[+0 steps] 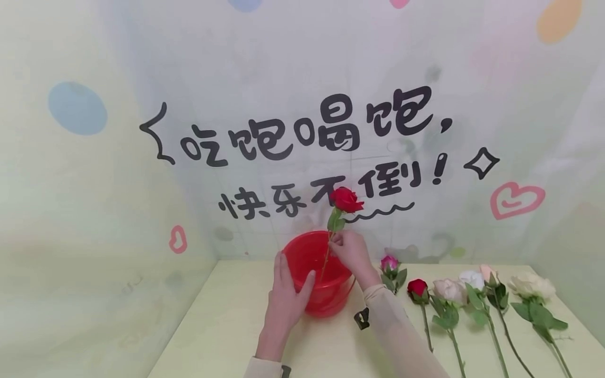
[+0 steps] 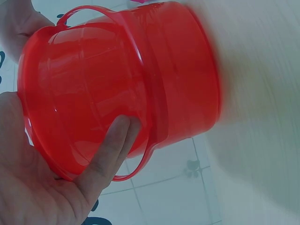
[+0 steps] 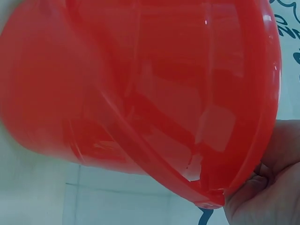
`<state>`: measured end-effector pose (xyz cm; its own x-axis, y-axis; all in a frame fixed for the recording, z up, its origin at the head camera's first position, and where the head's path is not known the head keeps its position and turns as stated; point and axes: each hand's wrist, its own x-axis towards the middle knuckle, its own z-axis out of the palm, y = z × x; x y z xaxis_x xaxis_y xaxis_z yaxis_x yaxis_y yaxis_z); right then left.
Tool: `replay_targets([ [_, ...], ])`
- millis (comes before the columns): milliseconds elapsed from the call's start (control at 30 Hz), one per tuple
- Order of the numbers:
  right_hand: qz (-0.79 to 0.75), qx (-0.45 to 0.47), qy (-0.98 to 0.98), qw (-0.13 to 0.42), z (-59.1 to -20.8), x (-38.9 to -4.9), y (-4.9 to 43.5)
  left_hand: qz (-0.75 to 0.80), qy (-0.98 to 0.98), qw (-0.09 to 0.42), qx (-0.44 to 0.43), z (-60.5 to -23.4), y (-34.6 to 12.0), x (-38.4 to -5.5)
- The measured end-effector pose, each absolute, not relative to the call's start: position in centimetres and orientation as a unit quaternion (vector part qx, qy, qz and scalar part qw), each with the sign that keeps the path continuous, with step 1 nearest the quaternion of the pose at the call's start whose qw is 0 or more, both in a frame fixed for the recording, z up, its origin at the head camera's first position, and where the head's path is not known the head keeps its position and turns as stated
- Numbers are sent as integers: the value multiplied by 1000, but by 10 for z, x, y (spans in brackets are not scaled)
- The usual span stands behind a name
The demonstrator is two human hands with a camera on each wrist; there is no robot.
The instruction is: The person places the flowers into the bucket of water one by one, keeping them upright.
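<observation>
A red bucket [image 1: 326, 302] stands on the table with its mouth tilted toward the head camera. Against its left side rests my left hand [image 1: 285, 299]; in the left wrist view two straight fingers [image 2: 110, 145] lie along the outer wall, with the palm by the rim. My right hand [image 1: 352, 254] pinches the stem of a red rose [image 1: 346, 200] over the bucket's right rim. The rose stands nearly upright, bloom above the hand, and its lower stem reaches down into the bucket. In the right wrist view the bucket [image 3: 154, 93] hides the rose; curled fingers show beside the rim.
Several loose flowers lie to the right: a pink rose [image 1: 389, 263], another red rose [image 1: 418, 287], pale roses [image 1: 449, 291] and a cream bloom [image 1: 531, 285]. Behind the table [image 1: 212, 315] hangs a printed backdrop [image 1: 283, 63]. The bucket's handle [image 2: 145, 93] hangs down its outside.
</observation>
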<state>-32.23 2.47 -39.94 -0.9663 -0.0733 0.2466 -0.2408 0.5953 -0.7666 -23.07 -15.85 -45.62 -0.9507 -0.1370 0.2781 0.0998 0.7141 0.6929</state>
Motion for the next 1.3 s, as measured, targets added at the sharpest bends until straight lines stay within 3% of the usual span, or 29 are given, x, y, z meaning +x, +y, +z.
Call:
replay_targets([
  [833, 425, 177, -888, -6, -384, -319, 42, -378, -911, 165, 4, -460, -159, -233],
  [1300, 486, 112, -863, -75, -375, -307, 48, -385, -908, 165, 0, -461, -160, -233],
])
